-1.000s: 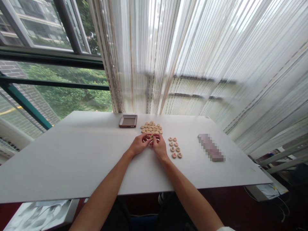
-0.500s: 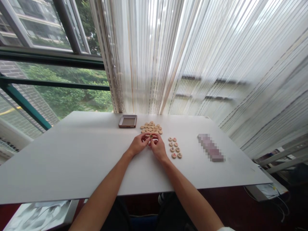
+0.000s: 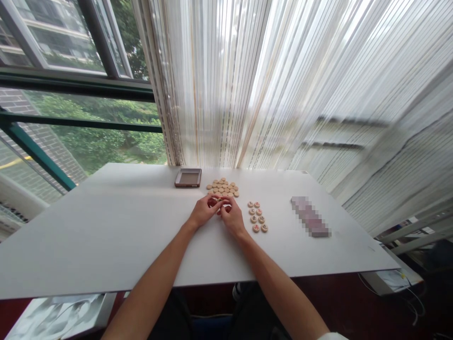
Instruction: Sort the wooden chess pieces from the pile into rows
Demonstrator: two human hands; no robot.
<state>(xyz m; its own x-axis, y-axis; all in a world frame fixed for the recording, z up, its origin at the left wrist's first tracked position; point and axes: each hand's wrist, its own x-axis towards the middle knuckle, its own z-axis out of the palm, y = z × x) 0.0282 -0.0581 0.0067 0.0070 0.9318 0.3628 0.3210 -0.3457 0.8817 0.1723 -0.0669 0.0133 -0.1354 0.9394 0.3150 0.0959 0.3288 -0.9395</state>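
My left hand (image 3: 204, 212) and my right hand (image 3: 233, 216) meet over the white table (image 3: 106, 226), fingertips pinched together on one small round wooden game piece (image 3: 220, 200). Just beyond them lies a cluster of several face-down wooden discs (image 3: 222, 187). To the right of my right hand, several face-up discs with red and black characters (image 3: 257, 216) lie in two short columns.
A small brown box with an open top (image 3: 188, 177) sits at the far side of the table, left of the disc cluster. A blurred pinkish oblong object (image 3: 310, 216) lies at the right. Striped sheer curtains (image 3: 283, 85) hang behind; a window is at the left.
Both hands stay together on the piece; the fingers have turned it slightly. The curtain on the right has swayed.
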